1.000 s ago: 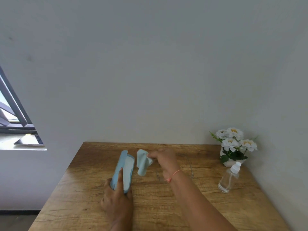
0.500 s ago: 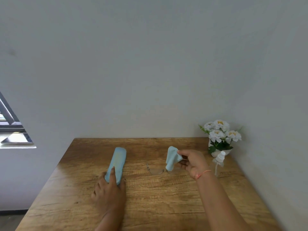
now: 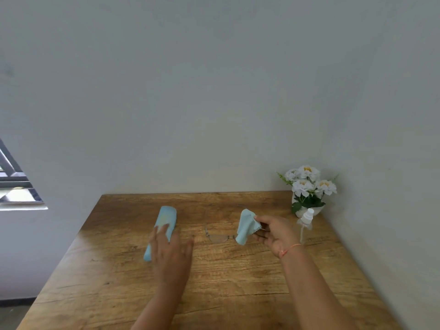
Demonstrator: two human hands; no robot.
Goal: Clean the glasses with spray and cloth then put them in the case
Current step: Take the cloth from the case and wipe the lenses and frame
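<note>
R hand (image 3: 273, 232): fingers pinch microfibre cloth (image 3: 246, 226) by one edge. Glasses (image 3: 219, 236) lie on counter (image 3: 214, 294) btwn both hands. L hand (image 3: 170, 248): fingers straight, over closed case (image 3: 164, 222). Recommended: steady frame w/ L hand, mist lenses from spray bottle (image 3: 304, 222), then wipe.

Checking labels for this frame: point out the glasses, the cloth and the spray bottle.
glasses (image 3: 218, 238), head view, on the visible lens.
cloth (image 3: 245, 227), head view, middle of the hanging fabric.
spray bottle (image 3: 303, 228), head view, on the clear body below the white cap.
</note>
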